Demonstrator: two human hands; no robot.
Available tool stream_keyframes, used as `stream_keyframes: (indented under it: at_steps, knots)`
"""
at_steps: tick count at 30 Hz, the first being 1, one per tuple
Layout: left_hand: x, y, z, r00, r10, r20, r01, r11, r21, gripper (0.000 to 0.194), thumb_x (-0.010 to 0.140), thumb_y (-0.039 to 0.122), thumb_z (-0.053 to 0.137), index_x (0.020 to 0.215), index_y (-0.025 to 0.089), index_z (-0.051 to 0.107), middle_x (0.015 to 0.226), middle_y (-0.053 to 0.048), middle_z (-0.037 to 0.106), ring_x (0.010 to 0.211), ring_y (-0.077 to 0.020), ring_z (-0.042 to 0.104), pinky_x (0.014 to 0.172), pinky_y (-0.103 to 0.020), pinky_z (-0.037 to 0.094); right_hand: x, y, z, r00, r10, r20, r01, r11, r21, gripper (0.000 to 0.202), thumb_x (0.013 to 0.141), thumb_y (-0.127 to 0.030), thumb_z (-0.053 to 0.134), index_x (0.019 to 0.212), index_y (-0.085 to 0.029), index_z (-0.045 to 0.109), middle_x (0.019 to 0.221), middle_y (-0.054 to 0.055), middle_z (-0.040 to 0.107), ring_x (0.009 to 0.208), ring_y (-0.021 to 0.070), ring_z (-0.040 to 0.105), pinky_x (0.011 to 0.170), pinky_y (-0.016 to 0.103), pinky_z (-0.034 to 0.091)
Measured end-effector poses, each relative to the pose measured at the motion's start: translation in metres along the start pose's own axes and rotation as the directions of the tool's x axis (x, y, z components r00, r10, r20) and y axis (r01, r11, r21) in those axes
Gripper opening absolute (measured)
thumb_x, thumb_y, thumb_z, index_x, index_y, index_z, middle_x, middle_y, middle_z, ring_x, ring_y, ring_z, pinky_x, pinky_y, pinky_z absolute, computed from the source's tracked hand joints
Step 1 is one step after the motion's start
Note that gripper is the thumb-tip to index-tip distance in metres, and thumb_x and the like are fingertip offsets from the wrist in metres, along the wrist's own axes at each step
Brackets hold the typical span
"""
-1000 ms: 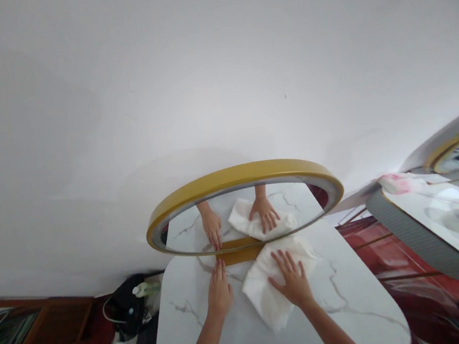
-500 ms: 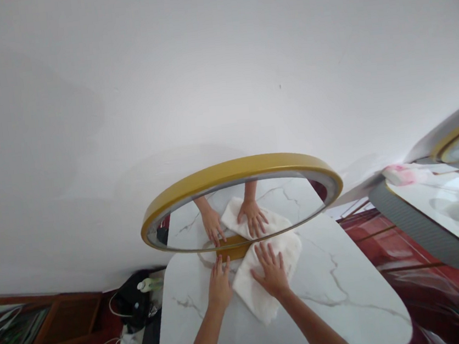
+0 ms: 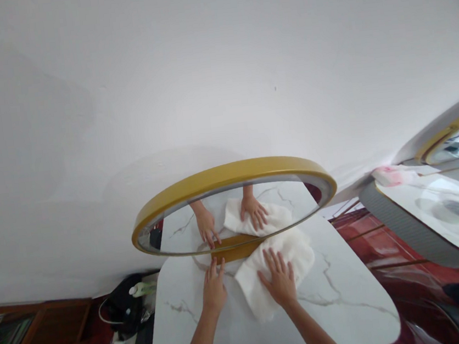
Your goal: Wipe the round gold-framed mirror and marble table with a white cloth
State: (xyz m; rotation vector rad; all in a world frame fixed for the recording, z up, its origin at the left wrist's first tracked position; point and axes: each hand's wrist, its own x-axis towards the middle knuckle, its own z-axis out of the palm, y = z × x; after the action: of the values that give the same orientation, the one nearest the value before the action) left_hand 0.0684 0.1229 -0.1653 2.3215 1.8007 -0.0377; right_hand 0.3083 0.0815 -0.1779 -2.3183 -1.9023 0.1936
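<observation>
A white cloth (image 3: 252,295) lies spread on a white marble-patterned tabletop (image 3: 176,288). Flat on the cloth rests my right hand (image 3: 279,278), its fingers spread. My left hand (image 3: 214,287) is open, with its fingertips touching the left end of the gold base (image 3: 231,253) of a round mirror (image 3: 229,173). The gold-framed mirror stands upright at the table's back, and its glass reflects both hands and the cloth. Part of the base is hidden behind the cloth.
At right stands another white-topped table (image 3: 435,201) with a pink and white cloth (image 3: 395,174) and a second gold-framed mirror (image 3: 457,129). A black bag (image 3: 124,302) and white cables lie on the floor at left, near a wooden frame (image 3: 52,330). A white wall rises behind.
My right hand has slid the cloth slightly to the right, away from the middle of the base, so more gold shows. My left hand stays at the base. The view has shifted a little.
</observation>
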Motion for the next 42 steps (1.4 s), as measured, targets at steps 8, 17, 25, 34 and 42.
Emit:
stream_keyframes:
  at_steps: [8,17,25,34,42]
  knots:
    - [0.0,0.003,-0.018,0.998,-0.006,0.059,0.009,0.999,-0.042,0.083,0.068,-0.004,0.039,0.144,0.026,0.025,0.152,-0.005,0.025,0.139,-0.0197,0.023,0.111,-0.039,0.025,-0.035,-0.01,0.004,0.987,-0.157,0.033,0.155,0.987,0.05,0.069,0.088,-0.053,0.036,0.147,-0.026,0.012,0.154,0.002,0.011,0.141,0.0241,0.007,0.112,0.046,0.013]
    - [0.003,0.004,-0.032,0.99,-0.012,0.142,0.021,0.998,-0.059,0.072,0.075,0.002,0.041,0.144,0.023,0.027,0.151,-0.009,0.026,0.139,-0.0209,0.023,0.111,-0.041,0.024,-0.026,-0.059,0.004,0.732,-0.672,0.112,0.65,0.738,0.182,0.072,0.086,-0.051,0.041,0.146,-0.03,0.007,0.153,-0.002,0.01,0.14,0.0222,0.013,0.112,0.039,0.008]
    - [0.003,0.003,-0.038,0.985,-0.011,0.174,0.026,0.996,-0.083,0.073,0.077,0.005,0.041,0.144,0.026,0.025,0.152,-0.008,0.023,0.139,-0.0191,0.021,0.111,-0.04,0.021,0.013,-0.067,0.0,0.724,-0.676,0.139,0.668,0.737,0.1,0.075,0.084,-0.061,0.039,0.145,-0.033,0.006,0.153,-0.006,0.011,0.14,0.0206,0.013,0.11,0.037,0.01]
    - [0.001,0.0,-0.031,0.987,-0.025,0.16,0.044,0.993,-0.113,0.083,0.069,0.001,0.045,0.144,0.028,0.024,0.153,-0.007,0.021,0.139,-0.0192,0.022,0.111,-0.043,0.021,-0.001,0.014,-0.011,0.96,-0.274,0.062,0.28,0.948,-0.153,0.07,0.086,-0.061,0.033,0.146,-0.03,0.013,0.154,-0.002,0.011,0.141,0.0232,0.005,0.112,0.047,0.005]
    - [0.003,0.003,-0.032,0.994,-0.057,0.092,0.071,0.986,-0.152,0.079,0.069,0.0,0.043,0.142,0.027,0.031,0.15,-0.007,0.029,0.137,-0.0194,0.027,0.111,-0.042,0.026,-0.018,0.03,-0.019,0.998,-0.049,0.037,0.055,0.983,-0.175,0.078,0.083,-0.066,0.03,0.147,-0.026,0.012,0.155,0.001,0.009,0.14,0.0273,0.012,0.108,0.05,0.019]
